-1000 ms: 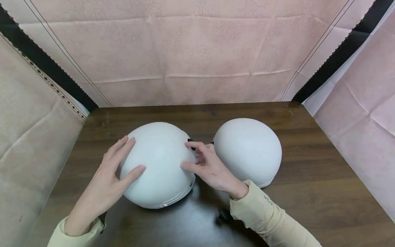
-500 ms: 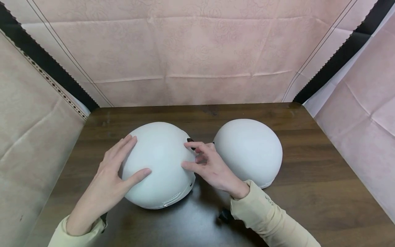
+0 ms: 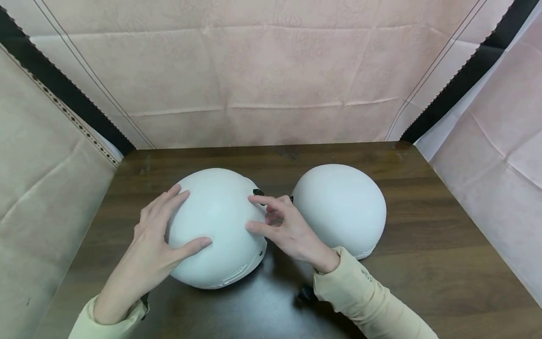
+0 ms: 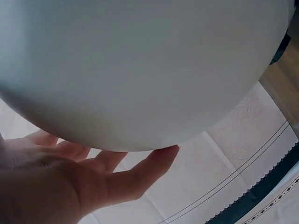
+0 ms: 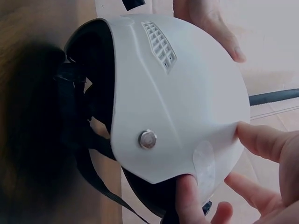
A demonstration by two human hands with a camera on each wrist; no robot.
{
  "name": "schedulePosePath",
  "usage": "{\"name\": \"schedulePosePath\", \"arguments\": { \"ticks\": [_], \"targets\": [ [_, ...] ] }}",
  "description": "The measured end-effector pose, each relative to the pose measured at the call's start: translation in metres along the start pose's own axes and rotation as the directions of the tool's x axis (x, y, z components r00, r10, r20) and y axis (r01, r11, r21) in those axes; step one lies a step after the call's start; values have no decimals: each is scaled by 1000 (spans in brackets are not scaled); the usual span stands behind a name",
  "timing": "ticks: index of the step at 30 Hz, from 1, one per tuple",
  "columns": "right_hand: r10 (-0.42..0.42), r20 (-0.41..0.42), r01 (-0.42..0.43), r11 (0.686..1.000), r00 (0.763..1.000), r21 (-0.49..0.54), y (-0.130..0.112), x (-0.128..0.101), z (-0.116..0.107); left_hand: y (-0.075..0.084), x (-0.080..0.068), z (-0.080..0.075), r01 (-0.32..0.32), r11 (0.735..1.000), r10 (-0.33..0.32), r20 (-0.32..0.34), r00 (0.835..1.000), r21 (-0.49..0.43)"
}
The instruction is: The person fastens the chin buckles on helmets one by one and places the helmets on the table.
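Two smooth white helmets stand dome up on the wooden table. On the left helmet [image 3: 220, 216], my left hand [image 3: 152, 240] rests with fingers extended along its side and thumb spread across the dome. My right hand [image 3: 292, 230] holds the same helmet's right side. There, the right wrist view shows thumb and fingertips on the shell, one finger [image 5: 188, 198] at the notch in the rim. That view also shows a round silver screw [image 5: 148, 139], a grille vent [image 5: 160, 46] and a black strap [image 5: 105, 186] hanging below. The helmet's inside is mostly dark.
The other white helmet [image 3: 340, 207] stands just right of my right hand, its lower left partly hidden. A small black object [image 3: 306, 294] lies by the right sleeve. Pale patterned cloth [image 3: 271, 70] walls in the table's back and sides.
My left thumb has slid right and slightly down over the dome. The held helmet and my right hand have shifted very slightly left; the other helmet stays put.
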State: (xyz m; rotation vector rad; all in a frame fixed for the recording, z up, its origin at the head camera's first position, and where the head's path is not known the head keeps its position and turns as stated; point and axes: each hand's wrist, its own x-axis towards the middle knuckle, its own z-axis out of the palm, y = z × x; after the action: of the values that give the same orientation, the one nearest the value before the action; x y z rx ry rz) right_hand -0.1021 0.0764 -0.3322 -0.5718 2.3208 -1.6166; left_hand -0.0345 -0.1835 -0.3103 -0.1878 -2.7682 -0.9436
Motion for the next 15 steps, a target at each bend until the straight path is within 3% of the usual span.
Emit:
{"name": "schedulePosePath", "arguments": {
  "ticks": [7,15],
  "targets": [
    [-8,-29,8,1000,1000,1,-2,-1,0,-2,-1,2,-20,1000,20,-10,1000,0],
    [119,-21,-116,986,993,121,0,1,4,-3,-3,-3,-10,1000,10,-17,1000,-4]
  ]
}}
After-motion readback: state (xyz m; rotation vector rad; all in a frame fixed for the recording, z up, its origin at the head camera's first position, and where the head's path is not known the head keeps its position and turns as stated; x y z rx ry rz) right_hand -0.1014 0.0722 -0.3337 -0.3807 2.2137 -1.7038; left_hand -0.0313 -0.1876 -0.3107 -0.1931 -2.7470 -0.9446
